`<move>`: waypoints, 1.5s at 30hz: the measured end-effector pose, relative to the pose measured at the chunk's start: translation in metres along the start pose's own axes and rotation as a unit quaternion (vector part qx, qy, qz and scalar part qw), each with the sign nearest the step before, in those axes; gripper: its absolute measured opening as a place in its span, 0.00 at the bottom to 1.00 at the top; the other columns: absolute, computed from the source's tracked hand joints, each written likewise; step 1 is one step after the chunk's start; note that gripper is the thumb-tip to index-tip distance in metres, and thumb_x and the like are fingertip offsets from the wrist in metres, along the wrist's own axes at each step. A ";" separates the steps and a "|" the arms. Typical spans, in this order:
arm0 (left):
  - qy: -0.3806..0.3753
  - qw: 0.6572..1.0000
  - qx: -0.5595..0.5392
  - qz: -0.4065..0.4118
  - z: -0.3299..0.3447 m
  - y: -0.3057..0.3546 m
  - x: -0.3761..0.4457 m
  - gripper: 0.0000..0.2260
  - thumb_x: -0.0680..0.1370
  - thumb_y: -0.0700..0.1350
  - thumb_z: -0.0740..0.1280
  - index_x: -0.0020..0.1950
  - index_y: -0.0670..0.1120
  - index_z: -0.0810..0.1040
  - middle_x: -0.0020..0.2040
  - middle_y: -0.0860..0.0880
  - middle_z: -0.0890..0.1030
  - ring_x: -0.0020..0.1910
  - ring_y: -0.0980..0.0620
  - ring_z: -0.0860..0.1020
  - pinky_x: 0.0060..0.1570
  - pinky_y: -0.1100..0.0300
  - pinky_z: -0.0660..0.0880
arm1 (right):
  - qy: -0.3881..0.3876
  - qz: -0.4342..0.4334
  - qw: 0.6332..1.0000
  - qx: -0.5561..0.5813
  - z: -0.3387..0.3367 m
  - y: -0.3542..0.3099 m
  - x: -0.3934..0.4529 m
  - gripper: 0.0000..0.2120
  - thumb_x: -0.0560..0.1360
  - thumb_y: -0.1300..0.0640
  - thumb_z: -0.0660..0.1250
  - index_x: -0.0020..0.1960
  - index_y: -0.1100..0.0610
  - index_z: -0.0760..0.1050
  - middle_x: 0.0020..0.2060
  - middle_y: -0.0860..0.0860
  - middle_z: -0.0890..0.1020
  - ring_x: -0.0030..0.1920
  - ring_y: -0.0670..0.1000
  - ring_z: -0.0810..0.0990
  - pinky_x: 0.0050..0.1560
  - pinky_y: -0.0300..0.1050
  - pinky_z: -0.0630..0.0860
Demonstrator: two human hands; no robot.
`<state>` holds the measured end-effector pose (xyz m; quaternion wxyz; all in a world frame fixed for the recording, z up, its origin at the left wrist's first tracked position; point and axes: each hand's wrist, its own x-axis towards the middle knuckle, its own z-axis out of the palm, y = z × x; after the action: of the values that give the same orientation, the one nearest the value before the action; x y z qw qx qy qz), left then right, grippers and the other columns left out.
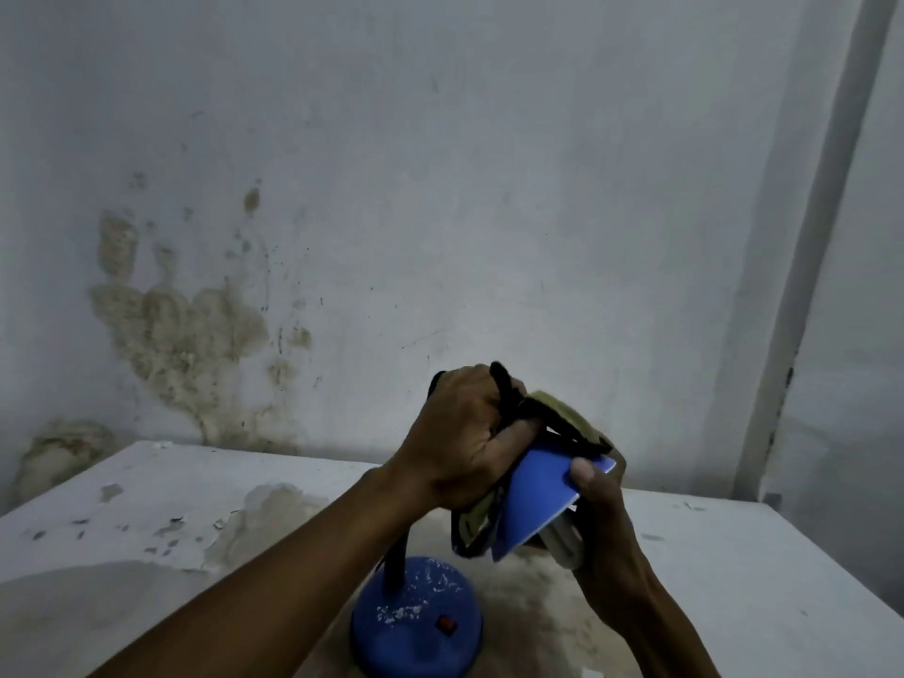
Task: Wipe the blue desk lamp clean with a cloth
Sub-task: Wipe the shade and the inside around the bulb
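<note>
The blue desk lamp stands on a white table; its round blue base point(416, 623) with a red switch and white flecks sits at the bottom centre. The blue shade point(538, 501) is tilted up to the right of the dark neck. My left hand point(464, 442) is closed on a dark and tan cloth point(553, 418), pressed against the top and left side of the shade. My right hand point(601, 511) grips the shade's rim from the right, thumb on the blue surface. A white bulb point(562, 545) pokes out beneath the shade.
The white table point(146, 530) has peeling, stained paint and ends against a stained white wall point(195, 335). A white pipe point(807, 286) runs down the wall at the right. The table's right edge lies beyond my right forearm.
</note>
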<state>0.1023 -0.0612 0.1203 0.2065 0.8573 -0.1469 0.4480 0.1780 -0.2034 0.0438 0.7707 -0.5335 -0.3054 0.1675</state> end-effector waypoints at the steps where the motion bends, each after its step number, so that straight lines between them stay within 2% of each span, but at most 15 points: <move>1: 0.018 0.999 -0.002 -0.037 0.000 -0.004 0.003 0.19 0.78 0.55 0.58 0.45 0.42 0.81 0.40 0.46 0.80 0.43 0.46 0.78 0.45 0.47 0.73 | 0.001 -0.009 1.000 -0.007 0.000 0.000 0.000 0.47 0.57 0.36 0.72 0.73 0.44 0.62 0.63 0.59 0.77 0.59 0.63 0.80 0.58 0.72 0.75; 3: 0.052 0.991 -0.025 -0.117 0.004 -0.012 0.007 0.20 0.76 0.58 0.58 0.46 0.46 0.82 0.43 0.49 0.83 0.45 0.49 0.81 0.46 0.49 0.76 | 0.005 -0.002 1.000 0.004 -0.003 0.002 0.005 0.42 0.57 0.37 0.72 0.69 0.39 0.64 0.60 0.56 0.79 0.58 0.62 0.81 0.56 0.74 0.75; 5: 0.075 0.971 -0.092 -0.209 0.005 -0.013 0.014 0.19 0.76 0.57 0.60 0.39 0.47 0.83 0.37 0.51 0.84 0.40 0.53 0.82 0.43 0.54 0.78 | 0.008 0.015 1.000 0.018 -0.004 0.005 0.007 0.39 0.56 0.37 0.72 0.65 0.37 0.65 0.58 0.54 0.79 0.58 0.63 0.80 0.54 0.73 0.77; 7: 0.119 0.932 -0.159 -0.304 0.005 -0.015 0.022 0.20 0.75 0.57 0.62 0.28 0.46 0.74 0.27 0.52 0.78 0.31 0.51 0.77 0.36 0.56 0.72 | 0.004 0.023 1.000 0.017 -0.004 0.004 0.007 0.39 0.55 0.36 0.71 0.65 0.38 0.64 0.58 0.54 0.77 0.58 0.64 0.80 0.52 0.71 0.78; 10: 0.155 0.872 -0.237 -0.398 0.006 -0.019 0.032 0.21 0.76 0.55 0.64 0.25 0.48 0.69 0.26 0.52 0.73 0.33 0.47 0.73 0.38 0.55 0.69 | 0.005 0.029 1.000 0.005 -0.003 0.003 0.008 0.44 0.57 0.33 0.69 0.69 0.44 0.62 0.60 0.59 0.75 0.58 0.66 0.79 0.52 0.72 0.78; 13: 0.179 0.831 -0.287 -0.441 0.006 -0.016 0.031 0.17 0.70 0.58 0.64 0.30 0.46 0.75 0.32 0.48 0.78 0.38 0.44 0.77 0.43 0.51 0.74 | 0.014 0.032 0.999 0.002 -0.001 0.003 0.008 0.49 0.59 0.32 0.68 0.72 0.55 0.60 0.62 0.67 0.74 0.57 0.69 0.78 0.48 0.66 0.81; 16: 0.215 0.779 -0.349 -0.474 0.007 -0.013 0.027 0.19 0.67 0.59 0.64 0.38 0.44 0.82 0.41 0.45 0.84 0.46 0.41 0.82 0.52 0.47 0.79 | 0.012 0.032 0.999 0.010 -0.001 0.002 0.005 0.48 0.58 0.31 0.68 0.70 0.56 0.62 0.58 0.66 0.76 0.47 0.61 0.82 0.38 0.53 0.81; 19: 0.231 0.762 -0.366 -0.482 0.010 -0.010 0.023 0.24 0.67 0.61 0.63 0.42 0.41 0.82 0.48 0.39 0.84 0.51 0.37 0.82 0.57 0.42 0.78 | 0.011 0.031 0.999 0.005 0.000 0.002 0.002 0.47 0.58 0.31 0.68 0.69 0.56 0.64 0.54 0.64 0.78 0.43 0.58 0.84 0.37 0.52 0.81; 25: 0.287 0.729 -0.392 -0.482 0.011 -0.013 0.005 0.19 0.67 0.58 0.64 0.36 0.42 0.78 0.38 0.41 0.79 0.44 0.35 0.79 0.50 0.40 0.77 | 0.028 0.051 0.998 -0.003 0.005 -0.003 0.000 0.46 0.56 0.31 0.68 0.67 0.55 0.66 0.58 0.66 0.77 0.47 0.61 0.82 0.41 0.57 0.80; 28: 0.298 0.741 -0.380 -0.466 0.019 -0.023 -0.023 0.19 0.75 0.55 0.63 0.26 0.49 0.72 0.27 0.48 0.74 0.36 0.42 0.73 0.42 0.46 0.70 | 0.029 0.055 0.998 0.001 0.005 -0.003 -0.001 0.46 0.56 0.31 0.68 0.68 0.54 0.66 0.59 0.64 0.77 0.52 0.63 0.81 0.40 0.55 0.81; 30: 0.290 0.739 -0.395 -0.463 0.023 -0.033 -0.041 0.19 0.81 0.53 0.61 0.31 0.50 0.74 0.25 0.52 0.77 0.31 0.44 0.77 0.37 0.52 0.75 | 0.030 0.051 0.998 -0.006 0.006 -0.004 0.000 0.47 0.56 0.30 0.67 0.69 0.54 0.66 0.60 0.64 0.77 0.55 0.64 0.81 0.41 0.55 0.81; 32: 0.274 0.721 -0.424 -0.475 0.024 -0.039 -0.054 0.12 0.82 0.53 0.60 0.43 0.49 0.76 0.29 0.55 0.83 0.31 0.54 0.83 0.34 0.58 0.80 | 0.032 0.052 0.998 -0.014 0.008 -0.006 0.001 0.47 0.56 0.30 0.67 0.69 0.53 0.66 0.62 0.63 0.77 0.58 0.65 0.80 0.41 0.54 0.80; 39: 0.271 0.751 -0.378 -0.469 0.017 -0.033 -0.051 0.17 0.83 0.51 0.59 0.38 0.42 0.73 0.35 0.42 0.74 0.39 0.43 0.74 0.43 0.48 0.72 | 0.046 0.060 0.997 -0.015 0.016 -0.008 -0.001 0.47 0.57 0.29 0.66 0.68 0.55 0.66 0.63 0.65 0.76 0.59 0.67 0.79 0.39 0.53 0.81; 42: 0.257 0.782 -0.364 -0.434 0.018 -0.010 -0.028 0.20 0.82 0.58 0.58 0.51 0.43 0.79 0.47 0.41 0.83 0.46 0.42 0.82 0.47 0.46 0.78 | 0.069 0.064 0.995 -0.011 0.024 -0.010 -0.002 0.46 0.56 0.29 0.67 0.67 0.52 0.64 0.62 0.62 0.75 0.59 0.66 0.79 0.50 0.70 0.80; 45: 0.233 0.812 -0.341 -0.412 0.025 0.015 -0.037 0.24 0.79 0.62 0.58 0.60 0.45 0.78 0.53 0.43 0.83 0.52 0.44 0.82 0.53 0.44 0.79 | 0.088 0.060 0.994 -0.006 0.029 -0.012 -0.006 0.45 0.55 0.28 0.68 0.66 0.50 0.64 0.62 0.60 0.75 0.58 0.65 0.80 0.49 0.71 0.79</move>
<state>0.0927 -0.0844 0.0799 0.6786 0.5822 0.1294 0.4286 0.1537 -0.1900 0.0599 0.7796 -0.5685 -0.2053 0.1641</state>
